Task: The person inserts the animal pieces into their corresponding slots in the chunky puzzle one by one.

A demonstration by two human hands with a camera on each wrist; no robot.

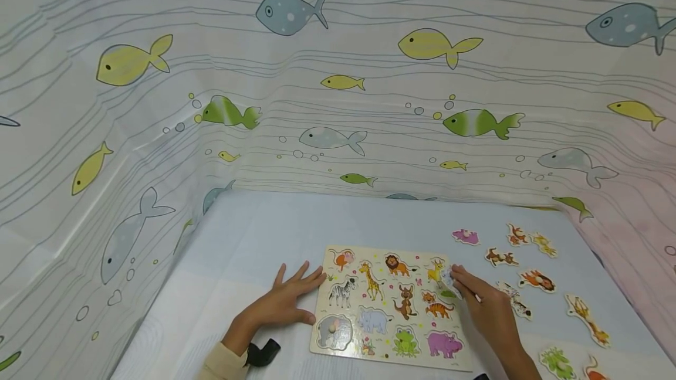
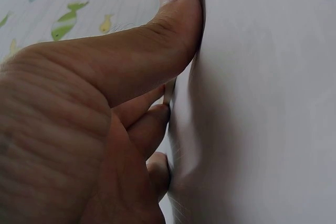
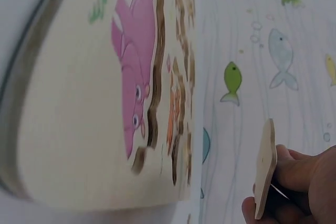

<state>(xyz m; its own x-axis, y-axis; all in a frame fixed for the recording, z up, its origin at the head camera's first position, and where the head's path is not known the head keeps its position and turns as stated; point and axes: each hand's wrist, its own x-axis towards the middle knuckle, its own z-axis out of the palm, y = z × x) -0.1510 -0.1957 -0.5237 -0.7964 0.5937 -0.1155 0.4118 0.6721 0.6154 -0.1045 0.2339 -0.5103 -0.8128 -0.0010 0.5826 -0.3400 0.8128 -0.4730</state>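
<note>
A wooden animal puzzle board [image 1: 364, 349] lies flat in front of me, with printed recesses for animals. An elephant piece [image 1: 342, 333] with a small knob sits in its lower left recess. My left hand [image 1: 285, 301] has its fingers spread, thumb and fingertips at the board's left edge; the left wrist view shows the thumb [image 2: 170, 19] right at that edge. My right hand [image 1: 488, 304] pinches a pale grey-blue puzzle piece [image 1: 448, 276] over the board's upper right. In the right wrist view this wooden puzzle piece [image 3: 266, 169] is seen edge-on, its picture hidden.
Loose pieces lie right of the board: a hippo [image 1: 466, 236], a kangaroo [image 1: 500, 257], a lion [image 1: 537, 280], a zebra [image 1: 514, 299], a giraffe [image 1: 587, 319], a frog [image 1: 557, 362] and others. A fish-patterned curtain [image 1: 369, 46] hangs behind the pale table [image 1: 253, 233].
</note>
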